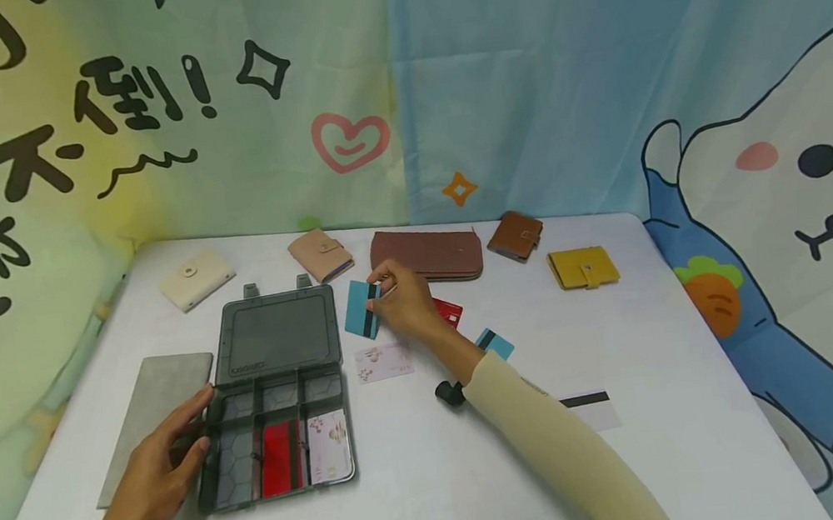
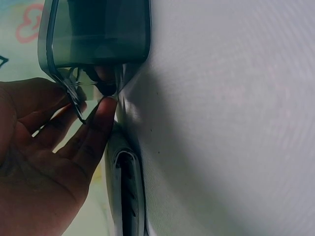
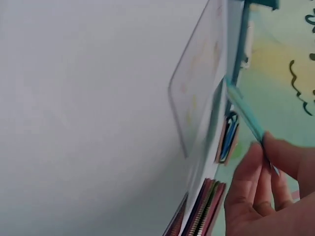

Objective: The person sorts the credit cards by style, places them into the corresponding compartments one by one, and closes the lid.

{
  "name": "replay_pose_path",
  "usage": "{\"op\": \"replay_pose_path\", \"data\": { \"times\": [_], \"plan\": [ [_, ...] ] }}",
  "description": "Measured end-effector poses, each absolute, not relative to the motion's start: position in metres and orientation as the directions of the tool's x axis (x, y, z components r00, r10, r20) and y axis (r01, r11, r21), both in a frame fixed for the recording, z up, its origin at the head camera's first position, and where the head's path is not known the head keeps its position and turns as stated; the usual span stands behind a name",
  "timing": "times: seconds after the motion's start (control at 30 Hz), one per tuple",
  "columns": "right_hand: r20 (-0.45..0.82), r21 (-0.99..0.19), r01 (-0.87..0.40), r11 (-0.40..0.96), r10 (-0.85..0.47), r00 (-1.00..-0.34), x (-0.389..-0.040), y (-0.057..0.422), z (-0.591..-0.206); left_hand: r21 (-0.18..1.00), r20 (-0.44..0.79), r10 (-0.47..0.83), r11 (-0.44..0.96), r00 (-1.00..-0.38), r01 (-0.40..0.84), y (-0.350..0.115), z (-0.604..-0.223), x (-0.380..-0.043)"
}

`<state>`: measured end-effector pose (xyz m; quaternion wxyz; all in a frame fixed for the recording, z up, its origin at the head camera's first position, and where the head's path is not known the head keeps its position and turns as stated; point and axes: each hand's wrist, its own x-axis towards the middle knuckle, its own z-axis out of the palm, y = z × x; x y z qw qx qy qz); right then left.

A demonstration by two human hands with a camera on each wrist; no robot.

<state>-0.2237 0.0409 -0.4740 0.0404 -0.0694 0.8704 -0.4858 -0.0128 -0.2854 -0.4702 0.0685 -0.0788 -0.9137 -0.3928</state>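
A dark, see-through compartment box (image 1: 291, 500) lies with its lid tipped back. My left hand (image 1: 153, 474) grips its left edge, thumb and forefinger along the rim. A red card (image 1: 276, 458) and a white floral card (image 1: 328, 446) stand in two front compartments. My right hand (image 1: 407, 301) pinches a blue card (image 1: 356, 306) with a dark stripe between thumb and fingers, right of the lid. In the right wrist view this blue card (image 3: 246, 113) is tilted, seen nearly edge-on. A pale floral card (image 1: 384, 362) lies on the table below it.
Near my right arm lie a red card (image 1: 448, 311), another blue card (image 1: 496, 343) and a white striped card (image 1: 593, 412). Several wallets line the back, among them a long brown wallet (image 1: 427, 252) and a yellow wallet (image 1: 583, 267). A grey wallet (image 1: 162, 393) lies beside my left hand.
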Motion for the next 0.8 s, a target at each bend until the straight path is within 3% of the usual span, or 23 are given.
{"op": "replay_pose_path", "data": {
  "times": [0.2, 0.37, 0.8],
  "plan": [
    [0.012, -0.94, -0.078, 0.331, -0.197, -0.98, -0.203, 0.039, -0.463, 0.715, 0.186, 0.094, 0.669, -0.978, 0.2, -0.286, -0.47, -0.012],
    [-0.024, -0.978, -0.044, 0.206, -0.318, -0.948, -0.181, 0.023, -0.457, 0.72, 0.185, 0.094, 0.665, -0.978, 0.2, -0.286, -0.471, -0.012],
    [-0.086, -0.996, 0.045, 0.081, -0.608, -0.79, -0.12, -0.042, -0.45, 0.727, 0.162, 0.087, 0.663, -0.983, 0.179, -0.287, -0.471, -0.013]
  ]
}}
